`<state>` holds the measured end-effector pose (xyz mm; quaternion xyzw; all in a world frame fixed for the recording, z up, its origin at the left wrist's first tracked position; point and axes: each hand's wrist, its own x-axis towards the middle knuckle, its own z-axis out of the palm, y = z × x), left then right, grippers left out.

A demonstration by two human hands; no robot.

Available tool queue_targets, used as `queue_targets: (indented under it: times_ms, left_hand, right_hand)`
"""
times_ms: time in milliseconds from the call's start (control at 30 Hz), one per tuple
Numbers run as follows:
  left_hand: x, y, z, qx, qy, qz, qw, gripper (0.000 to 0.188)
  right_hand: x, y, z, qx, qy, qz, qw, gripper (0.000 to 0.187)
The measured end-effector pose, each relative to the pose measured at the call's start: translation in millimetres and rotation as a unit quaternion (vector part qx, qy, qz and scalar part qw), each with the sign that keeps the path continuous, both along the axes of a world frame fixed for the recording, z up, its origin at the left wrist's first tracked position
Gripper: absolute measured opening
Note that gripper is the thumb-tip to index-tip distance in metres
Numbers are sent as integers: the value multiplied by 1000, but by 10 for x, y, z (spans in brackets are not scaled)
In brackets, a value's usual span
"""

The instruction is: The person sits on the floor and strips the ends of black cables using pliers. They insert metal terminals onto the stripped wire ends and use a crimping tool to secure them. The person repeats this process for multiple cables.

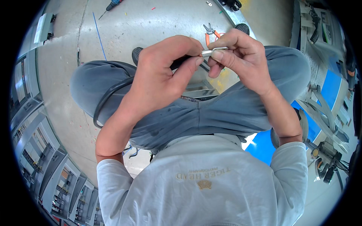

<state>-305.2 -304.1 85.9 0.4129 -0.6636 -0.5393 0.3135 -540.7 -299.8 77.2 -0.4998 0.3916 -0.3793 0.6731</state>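
Observation:
My left hand is closed around a thick black cable, which loops back over my left thigh. At the cable's end a little copper shows beside the fingertips. There a silver metal cable lug meets the copper, pinched between the thumb and fingers of my right hand. How far the strands sit inside the lug is hidden by my fingers. Just beyond the hands, wire strippers with orange handles lie with their jaws apart.
A screwdriver-like tool and a thin blue wire lie on the concrete floor. A metal rail runs at the far right. Grey cabinet frames line the left. A blue sheet lies at the right.

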Motion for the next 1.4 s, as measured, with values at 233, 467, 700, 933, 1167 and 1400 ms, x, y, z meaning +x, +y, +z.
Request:
queue_targets:
  times_ms: [233,467,700,933,1167,1400]
  left_hand:
    - [4,-18,5,83,-12,-20,996,13]
    - [-5,-13,-20,97,-17,-17,995,11]
    - [-15,-80,-25,71,-62,-30,995,10]
    - [-32,-176,160,63,-139,-82,985,9]
    - [-12,-287,158,222,18,-60,973,11]
    - [29,-384,83,314,106,-53,942,10]
  right_hand:
    - [-23,-64,68,67,30,33,997,13]
    - [-12,-46,20,119,13,34,992,18]
    - [12,-48,-34,139,-26,4,990,19]
    - [-5,-55,-97,125,-43,23,991,17]
    - [25,-65,18,100,-44,6,994,15]
    - [49,-81,36,104,-34,-12,994,15]
